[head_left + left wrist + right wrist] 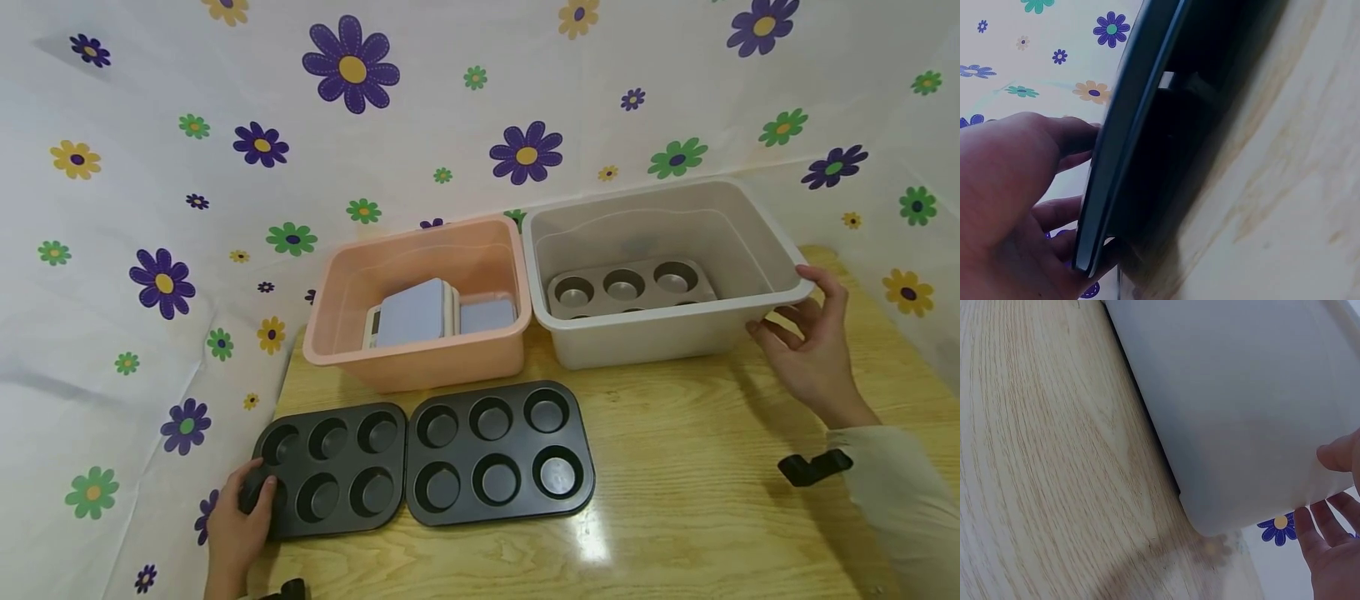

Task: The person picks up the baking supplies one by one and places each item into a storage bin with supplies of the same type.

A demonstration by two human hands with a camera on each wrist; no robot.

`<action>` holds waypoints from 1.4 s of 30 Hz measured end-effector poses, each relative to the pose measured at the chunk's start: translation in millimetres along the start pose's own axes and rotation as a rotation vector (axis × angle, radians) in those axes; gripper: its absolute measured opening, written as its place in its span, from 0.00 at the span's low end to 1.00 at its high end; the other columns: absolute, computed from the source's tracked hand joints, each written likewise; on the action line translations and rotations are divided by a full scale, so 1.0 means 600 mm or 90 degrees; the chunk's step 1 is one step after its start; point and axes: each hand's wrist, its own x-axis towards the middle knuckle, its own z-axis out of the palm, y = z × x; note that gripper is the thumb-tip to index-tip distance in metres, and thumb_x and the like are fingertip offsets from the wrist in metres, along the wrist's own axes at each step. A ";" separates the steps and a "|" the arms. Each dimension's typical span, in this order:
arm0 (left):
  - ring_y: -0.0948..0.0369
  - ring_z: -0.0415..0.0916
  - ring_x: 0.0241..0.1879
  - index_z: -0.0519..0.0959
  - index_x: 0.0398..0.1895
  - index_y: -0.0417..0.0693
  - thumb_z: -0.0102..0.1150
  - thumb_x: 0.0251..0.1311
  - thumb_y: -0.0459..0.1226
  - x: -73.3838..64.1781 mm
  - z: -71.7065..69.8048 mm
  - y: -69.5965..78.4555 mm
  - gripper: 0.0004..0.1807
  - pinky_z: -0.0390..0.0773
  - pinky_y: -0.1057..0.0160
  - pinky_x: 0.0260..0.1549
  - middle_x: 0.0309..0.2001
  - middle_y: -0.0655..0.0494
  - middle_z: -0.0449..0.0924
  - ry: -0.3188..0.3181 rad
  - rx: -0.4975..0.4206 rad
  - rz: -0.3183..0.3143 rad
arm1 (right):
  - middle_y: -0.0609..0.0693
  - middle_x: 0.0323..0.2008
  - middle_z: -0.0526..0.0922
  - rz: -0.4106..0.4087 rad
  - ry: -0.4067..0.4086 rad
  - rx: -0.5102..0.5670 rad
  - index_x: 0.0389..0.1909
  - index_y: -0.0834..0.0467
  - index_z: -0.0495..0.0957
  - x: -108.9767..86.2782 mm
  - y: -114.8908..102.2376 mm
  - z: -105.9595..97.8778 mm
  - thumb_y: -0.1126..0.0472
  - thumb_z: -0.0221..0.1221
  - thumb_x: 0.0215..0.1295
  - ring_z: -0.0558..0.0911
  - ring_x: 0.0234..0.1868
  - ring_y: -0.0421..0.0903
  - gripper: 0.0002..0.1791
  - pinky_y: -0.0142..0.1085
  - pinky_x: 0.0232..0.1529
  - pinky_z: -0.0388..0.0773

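My left hand [238,521] holds the left edge of a dark six-cup muffin pan [351,500], thumb on top and fingers round the rim. In the left wrist view, the side of that muffin pan [1125,131] rises between thumb and fingers. A second dark muffin pan [498,437] lies against its right side. My right hand [813,358] grips the front right corner of a light grey plastic bin [645,337], index finger on the rim and thumb at the front wall. Inside this bin lies a brown muffin pan [600,287], its near part hidden by the wall.
Left of the grey bin stands a pink bin [442,367] with pale, flat-topped items [412,312] inside, possibly scales. Both bins are at the back of the wooden table [675,500], close to a flower-printed sheet [435,108].
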 end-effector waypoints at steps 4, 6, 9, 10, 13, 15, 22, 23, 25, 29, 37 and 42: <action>0.27 0.69 0.73 0.75 0.72 0.38 0.61 0.78 0.35 0.001 -0.002 -0.003 0.24 0.67 0.24 0.73 0.74 0.25 0.71 0.025 -0.010 0.029 | 0.41 0.68 0.75 0.000 0.006 -0.042 0.84 0.44 0.51 0.000 -0.002 0.003 0.84 0.58 0.69 0.77 0.62 0.35 0.52 0.14 0.57 0.79; 0.27 0.71 0.71 0.77 0.71 0.37 0.61 0.77 0.32 0.003 -0.003 -0.005 0.23 0.69 0.24 0.72 0.73 0.25 0.73 0.035 -0.020 0.035 | 0.41 0.67 0.75 -0.002 0.007 -0.045 0.84 0.44 0.51 0.000 -0.003 0.003 0.84 0.58 0.68 0.77 0.62 0.35 0.52 0.14 0.57 0.79; 0.29 0.73 0.72 0.78 0.71 0.38 0.58 0.77 0.30 0.006 -0.010 -0.006 0.22 0.81 0.45 0.71 0.73 0.27 0.74 0.041 -0.036 0.020 | 0.42 0.68 0.75 -0.011 0.004 -0.029 0.84 0.45 0.51 0.001 -0.003 0.003 0.85 0.57 0.68 0.78 0.62 0.35 0.52 0.15 0.57 0.79; 0.31 0.75 0.71 0.79 0.72 0.39 0.57 0.77 0.30 0.007 -0.012 -0.006 0.22 0.84 0.57 0.67 0.74 0.29 0.75 0.042 -0.044 0.007 | 0.42 0.68 0.75 -0.014 0.002 -0.020 0.84 0.45 0.51 0.001 -0.003 0.003 0.85 0.57 0.68 0.78 0.62 0.36 0.52 0.15 0.58 0.79; 0.46 0.74 0.74 0.79 0.75 0.46 0.53 0.80 0.31 0.012 -0.026 0.000 0.23 0.73 0.84 0.56 0.77 0.38 0.75 0.024 -0.077 -0.038 | 0.43 0.68 0.74 -0.016 -0.002 0.003 0.84 0.45 0.51 0.002 -0.003 0.003 0.85 0.57 0.67 0.78 0.62 0.36 0.52 0.16 0.58 0.80; 0.53 0.69 0.77 0.77 0.77 0.48 0.51 0.82 0.32 0.016 -0.040 0.003 0.24 0.70 0.82 0.65 0.79 0.43 0.73 -0.002 -0.116 -0.058 | 0.44 0.68 0.74 -0.015 0.001 0.007 0.84 0.45 0.52 0.002 -0.002 0.003 0.86 0.57 0.67 0.78 0.62 0.36 0.52 0.16 0.58 0.80; 0.73 0.65 0.75 0.69 0.84 0.56 0.48 0.86 0.37 0.032 -0.090 -0.032 0.27 0.75 0.73 0.71 0.72 0.78 0.72 -0.193 -0.328 -0.082 | 0.45 0.67 0.76 -0.022 0.009 0.026 0.83 0.46 0.53 0.001 0.000 0.008 0.86 0.57 0.67 0.79 0.61 0.37 0.51 0.17 0.57 0.81; 0.77 0.68 0.71 0.69 0.84 0.56 0.48 0.86 0.36 0.036 -0.096 -0.039 0.27 0.80 0.75 0.63 0.69 0.83 0.72 -0.230 -0.368 -0.067 | 0.45 0.67 0.76 -0.025 0.009 0.025 0.83 0.47 0.53 0.000 0.000 0.009 0.86 0.57 0.67 0.79 0.61 0.37 0.51 0.17 0.57 0.81; 0.82 0.74 0.61 0.68 0.84 0.56 0.46 0.87 0.36 0.043 -0.107 -0.050 0.27 0.86 0.73 0.48 0.68 0.85 0.72 -0.307 -0.440 -0.022 | 0.45 0.67 0.77 -0.029 0.009 0.028 0.83 0.47 0.53 0.000 0.000 0.009 0.86 0.57 0.66 0.79 0.61 0.37 0.51 0.17 0.57 0.81; 0.78 0.80 0.61 0.62 0.88 0.60 0.39 0.89 0.38 0.052 -0.124 -0.054 0.28 0.89 0.65 0.51 0.72 0.86 0.68 -0.409 -0.467 0.027 | 0.45 0.67 0.76 -0.030 0.015 0.026 0.83 0.47 0.53 -0.001 0.000 0.009 0.86 0.56 0.66 0.79 0.61 0.37 0.51 0.17 0.57 0.81; 0.73 0.85 0.56 0.63 0.87 0.69 0.38 0.90 0.41 0.049 -0.139 -0.043 0.28 0.91 0.58 0.48 0.62 0.94 0.75 -0.425 -0.456 -0.014 | 0.44 0.67 0.77 -0.035 0.016 0.000 0.83 0.47 0.53 -0.003 0.001 0.011 0.86 0.56 0.66 0.80 0.61 0.36 0.51 0.17 0.57 0.81; 0.70 0.87 0.56 0.64 0.86 0.68 0.37 0.90 0.37 0.042 -0.136 -0.042 0.28 0.92 0.55 0.46 0.64 0.90 0.78 -0.417 -0.505 -0.002 | 0.44 0.67 0.77 -0.030 0.019 -0.009 0.83 0.47 0.53 -0.003 0.000 0.012 0.86 0.55 0.66 0.79 0.61 0.36 0.51 0.16 0.56 0.80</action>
